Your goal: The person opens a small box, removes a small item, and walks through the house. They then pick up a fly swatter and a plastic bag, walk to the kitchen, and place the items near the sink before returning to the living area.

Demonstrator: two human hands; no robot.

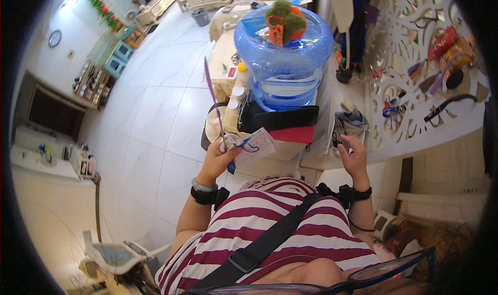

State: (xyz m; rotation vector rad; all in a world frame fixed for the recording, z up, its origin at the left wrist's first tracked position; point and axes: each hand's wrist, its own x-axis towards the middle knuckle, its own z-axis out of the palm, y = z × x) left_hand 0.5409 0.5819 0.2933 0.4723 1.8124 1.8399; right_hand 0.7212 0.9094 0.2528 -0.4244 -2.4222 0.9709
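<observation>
My left hand (220,160) is closed around a bundle in front of my waist. From it rises a long, thin purple thing (212,88), seen nearly edge-on. A white sheet with a small print (258,149) sticks out to the right, and a dark blue loop (249,144) lies across it. Whether the sheet is paper or cloth, I cannot tell. My right hand (353,157) is raised beside a cluttered ledge, thumb and fingers apart and slightly curled, with no held object plain. Just beyond it is a grey-blue item (351,118), perhaps fabric.
A large blue water bottle (288,69) stands ahead, topped by an orange-and-green ornament (286,22). Before it sit a black case (286,118) and a red-topped box (293,133). A white openwork panel (404,112) stands right, hung with items. White tiled floor (155,112) extends left.
</observation>
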